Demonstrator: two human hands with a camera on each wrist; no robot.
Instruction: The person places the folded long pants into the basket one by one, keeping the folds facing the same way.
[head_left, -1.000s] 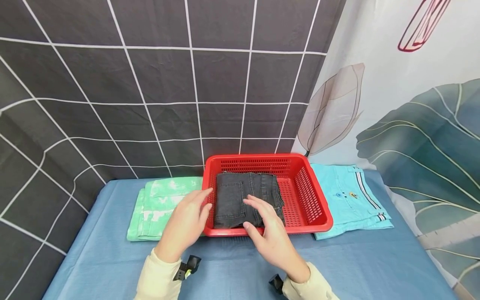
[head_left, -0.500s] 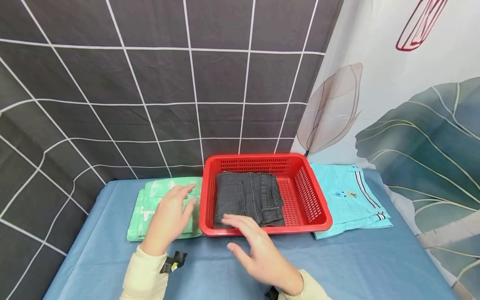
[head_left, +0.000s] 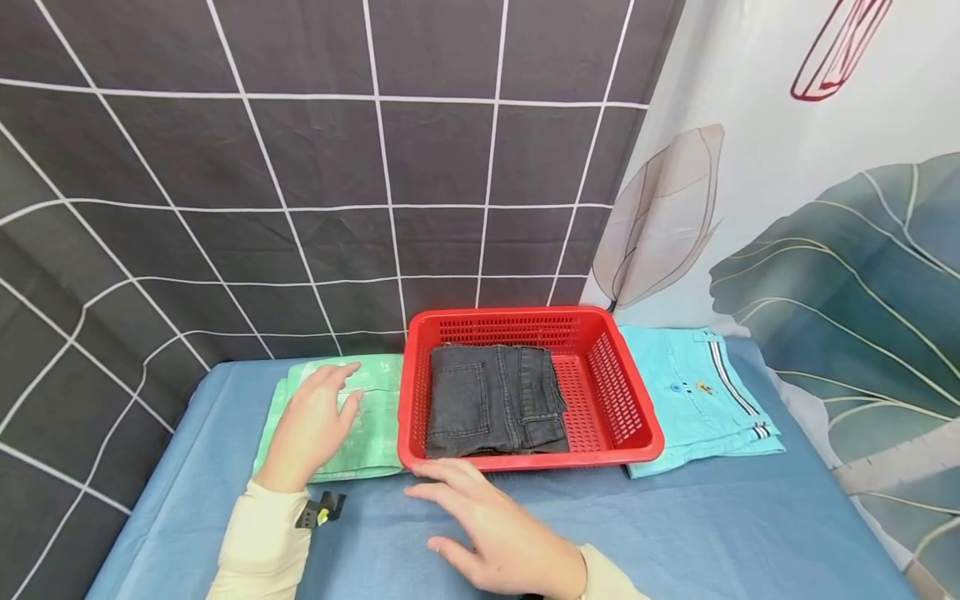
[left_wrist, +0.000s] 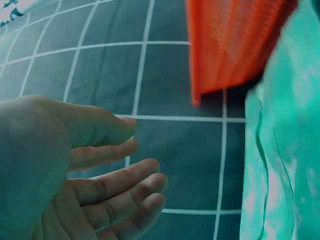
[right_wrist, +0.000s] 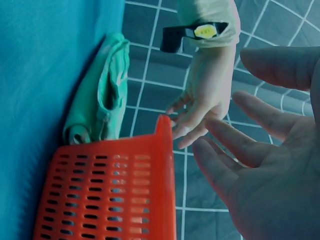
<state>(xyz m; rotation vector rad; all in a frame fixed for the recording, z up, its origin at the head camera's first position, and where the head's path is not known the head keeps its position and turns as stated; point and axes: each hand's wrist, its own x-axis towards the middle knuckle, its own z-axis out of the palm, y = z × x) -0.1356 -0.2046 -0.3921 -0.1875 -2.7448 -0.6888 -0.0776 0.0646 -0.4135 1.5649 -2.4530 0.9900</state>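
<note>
My left hand [head_left: 311, 423] is over the folded green-and-white garment [head_left: 375, 425], fingers loosely extended and holding nothing. In the left wrist view the green garment [left_wrist: 285, 165] appears to the right of that hand [left_wrist: 95, 170], with a gap between them. My right hand [head_left: 491, 525] hovers just in front of the red basket [head_left: 645, 417], its fingertips near the front rim, relaxed and bare. Inside the basket lies a pair of folded dark grey jeans [head_left: 480, 400], toward the left side. The right wrist view has the right hand [right_wrist: 270, 160] with spread fingers beside the basket wall [right_wrist: 107, 185].
Folded turquoise shorts [head_left: 686, 400] with a striped trim lie right of the basket. A blue cloth [head_left: 675, 533] covers the table. Behind it hang a dark gridded curtain [head_left: 315, 150] and a white one with leaf prints [head_left: 660, 217].
Both hands have moved left, away from over the jeans. The left is now over the green garment, the right has come lower, in front of the basket. The basket's left end shifted slightly left early on.
</note>
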